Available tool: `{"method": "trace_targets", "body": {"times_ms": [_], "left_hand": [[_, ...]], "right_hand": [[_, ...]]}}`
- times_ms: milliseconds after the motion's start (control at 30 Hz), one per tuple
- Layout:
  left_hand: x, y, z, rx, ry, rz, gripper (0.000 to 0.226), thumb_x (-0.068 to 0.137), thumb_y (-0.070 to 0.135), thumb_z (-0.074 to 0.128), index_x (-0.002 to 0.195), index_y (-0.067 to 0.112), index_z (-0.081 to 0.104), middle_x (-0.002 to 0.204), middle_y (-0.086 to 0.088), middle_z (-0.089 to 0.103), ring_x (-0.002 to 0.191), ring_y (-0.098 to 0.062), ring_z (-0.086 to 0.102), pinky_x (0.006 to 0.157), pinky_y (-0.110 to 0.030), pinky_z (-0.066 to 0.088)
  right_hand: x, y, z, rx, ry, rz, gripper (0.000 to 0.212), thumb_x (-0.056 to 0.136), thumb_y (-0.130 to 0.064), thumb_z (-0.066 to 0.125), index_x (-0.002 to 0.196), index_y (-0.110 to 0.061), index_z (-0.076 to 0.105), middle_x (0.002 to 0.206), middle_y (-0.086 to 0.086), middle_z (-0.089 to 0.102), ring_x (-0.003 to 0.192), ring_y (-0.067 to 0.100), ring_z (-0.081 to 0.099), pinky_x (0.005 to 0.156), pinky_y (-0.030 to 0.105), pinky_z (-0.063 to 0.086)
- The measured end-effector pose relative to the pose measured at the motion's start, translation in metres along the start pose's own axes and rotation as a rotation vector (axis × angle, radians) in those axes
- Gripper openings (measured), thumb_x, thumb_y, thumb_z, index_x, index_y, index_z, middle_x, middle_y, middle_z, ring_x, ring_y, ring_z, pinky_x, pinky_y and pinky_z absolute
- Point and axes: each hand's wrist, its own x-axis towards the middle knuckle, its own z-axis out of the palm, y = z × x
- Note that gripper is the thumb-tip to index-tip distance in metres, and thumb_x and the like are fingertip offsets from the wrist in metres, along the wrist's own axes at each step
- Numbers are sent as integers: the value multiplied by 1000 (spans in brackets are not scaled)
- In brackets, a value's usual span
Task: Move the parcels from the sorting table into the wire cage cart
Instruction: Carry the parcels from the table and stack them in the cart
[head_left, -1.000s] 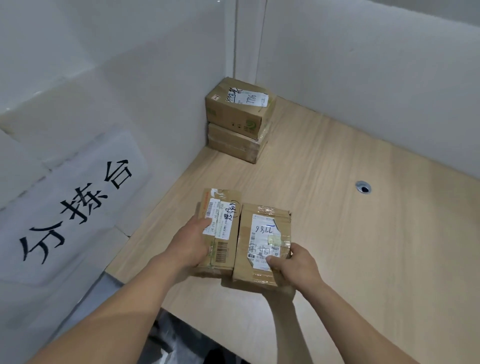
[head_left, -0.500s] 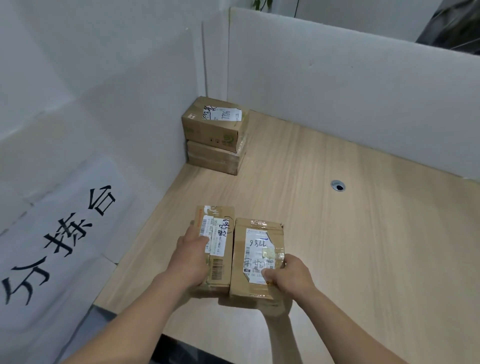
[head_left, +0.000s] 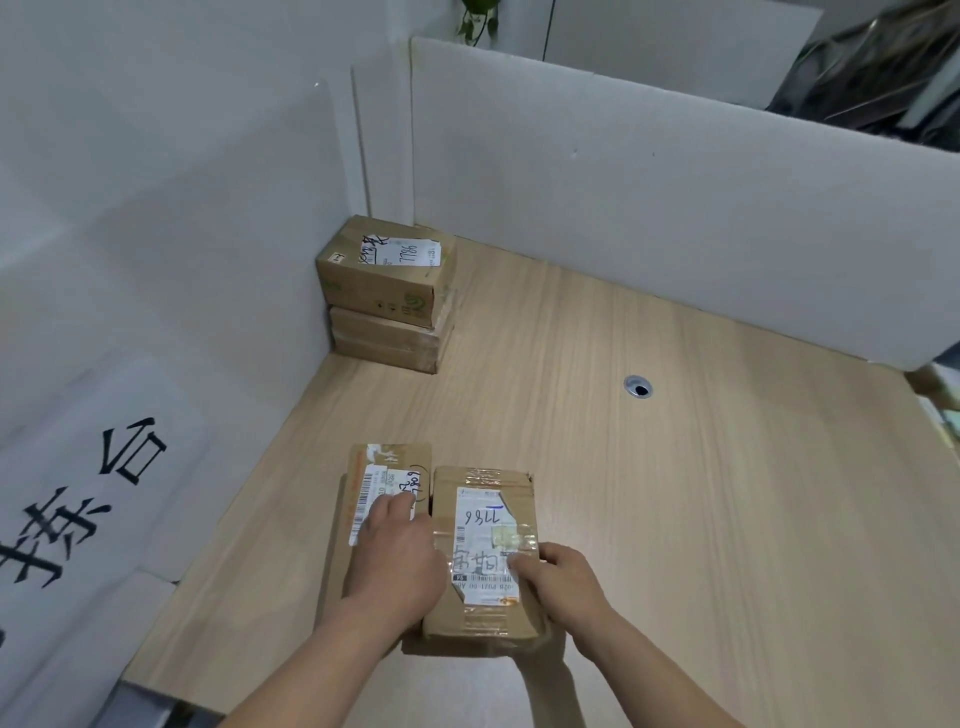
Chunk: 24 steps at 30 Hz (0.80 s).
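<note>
1. Left hand (head_left: 395, 561): fingers (head_left: 397, 506) lie fairly straight, pressing down on the label of the left parcel (head_left: 387, 499). Thumb hidden, so whether it hooks the box's side I cannot tell.
2. Right hand (head_left: 563, 579): fingers (head_left: 522, 564) curled over the near right part of the right parcel (head_left: 483, 551), thumb on the taped label. It reads as a grip on the box's edge.
3. The two parcels lie flat, side by side and touching, close to the desk's (head_left: 675, 493) near edge, toward its near-left corner. The right one seems to overhang that edge slightly.
4. Two more parcels: a stack (head_left: 387, 293) in the far-left corner of the desk, against the white partition (head_left: 623, 197). Upper box bears a handwritten label.
5. Wire cage cart is not in view; no parcel seen delivered from here.
6. Step in hand, as I judge it: gathering the near pair for one lift.
7. To do it well: squeeze the boxes together along their shared seam, get the thumbs or fingertips under the near ends, and raise both level. A palm pressing from above alone will not carry the left box; it needs a wrap round its outer side.
8. Risk: taped faces look slick; boxes could shear apart if lifted unevenly.
</note>
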Motion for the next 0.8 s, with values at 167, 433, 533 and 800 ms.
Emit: {"method": "trace_targets", "body": {"times_ms": [167,433,533,800], "left_hand": [[-1,11,-1,-28,-58,-20,39,97,31,48,134,21,58,165,-2,17,154,-32,1,125,-44,12],[9,27,-12,-149,39,-2,29,97,33,54,120,17,59,151,-3,39,148,-29,23,119,-40,27],[9,38,-23,-293,65,-14,14,96,25,56,109,20,53,115,2,59,111,-20,56,87,-32,45],[12,53,-34,-510,67,-61,13,96,26,62,105,26,53,91,9,66,84,-9,63,77,-36,54]], "right_hand": [[0,-5,5,98,-6,16,15,96,-22,63,103,-15,75,90,-5,80,84,13,77,84,36,62],[-2,-21,-10,352,-7,5,20,98,-20,61,113,-8,65,96,5,79,88,23,77,79,39,61],[-7,-30,-15,424,-9,-1,21,100,-23,60,114,-7,61,96,6,79,82,20,77,61,28,56],[-11,-33,-27,496,17,-55,28,99,-21,59,116,0,57,97,12,78,75,20,75,51,25,52]]}}
